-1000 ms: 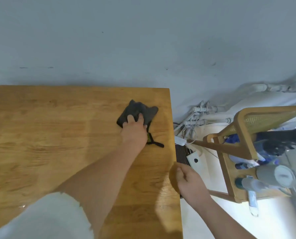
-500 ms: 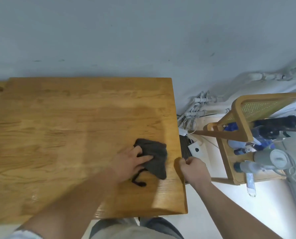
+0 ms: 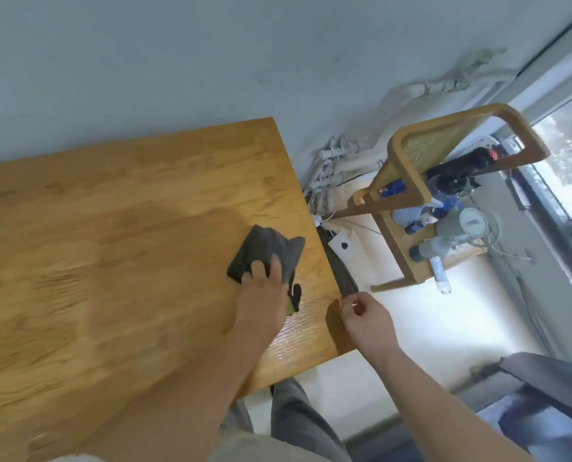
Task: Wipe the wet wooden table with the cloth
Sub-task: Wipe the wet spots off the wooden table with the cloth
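Closest to me are grey trousers at the bottom edge, under the front right corner of the wooden worktop. A wet sheen shows on the wood by that corner. The right hand hangs just beside the worktop's right edge, fingers loosely curled with nothing in them. The left hand is out over the wood with its fingers laid flat on top of the dark grey cloth, pressing it down near the right edge. A black strap trails from the cloth next to the wrist. Farther back and to the right, on the floor, is a wooden chair loaded with bottles and a black tool, well apart from the worktop. White pipes run along the grey wall behind.
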The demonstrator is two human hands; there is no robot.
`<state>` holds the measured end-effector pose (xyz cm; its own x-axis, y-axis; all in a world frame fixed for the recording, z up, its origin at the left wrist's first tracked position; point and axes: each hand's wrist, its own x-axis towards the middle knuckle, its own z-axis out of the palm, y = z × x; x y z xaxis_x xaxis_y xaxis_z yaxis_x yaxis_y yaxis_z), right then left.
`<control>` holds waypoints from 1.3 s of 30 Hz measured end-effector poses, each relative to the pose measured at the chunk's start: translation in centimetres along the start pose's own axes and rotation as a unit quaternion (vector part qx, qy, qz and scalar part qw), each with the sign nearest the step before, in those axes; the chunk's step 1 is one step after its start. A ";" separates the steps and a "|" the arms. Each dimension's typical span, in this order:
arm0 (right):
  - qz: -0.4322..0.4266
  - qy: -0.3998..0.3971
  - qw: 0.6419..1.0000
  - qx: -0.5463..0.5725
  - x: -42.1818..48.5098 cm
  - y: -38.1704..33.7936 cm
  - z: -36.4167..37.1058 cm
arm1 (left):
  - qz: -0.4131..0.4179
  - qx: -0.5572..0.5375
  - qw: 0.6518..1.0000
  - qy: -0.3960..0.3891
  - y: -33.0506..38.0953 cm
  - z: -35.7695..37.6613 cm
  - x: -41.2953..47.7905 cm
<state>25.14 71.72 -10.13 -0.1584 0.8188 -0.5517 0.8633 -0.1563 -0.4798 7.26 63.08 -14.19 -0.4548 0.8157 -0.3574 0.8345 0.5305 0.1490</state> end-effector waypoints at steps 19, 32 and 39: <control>-0.095 -0.207 0.971 -0.077 -7.7 -0.3 5.1 | -0.048 0.002 0.997 -0.054 -5.2 3.9 -16.6; 0.058 -0.227 0.957 0.173 -8.6 1.2 2.6 | -0.181 -0.543 0.809 -0.136 -2.2 0.6 -18.8; 0.129 -0.446 0.792 0.396 -9.1 0.3 -1.0 | -0.094 -0.775 0.570 -0.255 -1.4 -3.5 -17.6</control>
<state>27.31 64.78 -4.58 -0.6068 0.0429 -0.7937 0.4062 -0.8416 -0.3560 13.00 48.81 -4.89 -0.0105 0.7477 -0.6639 -0.6716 0.4866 0.5587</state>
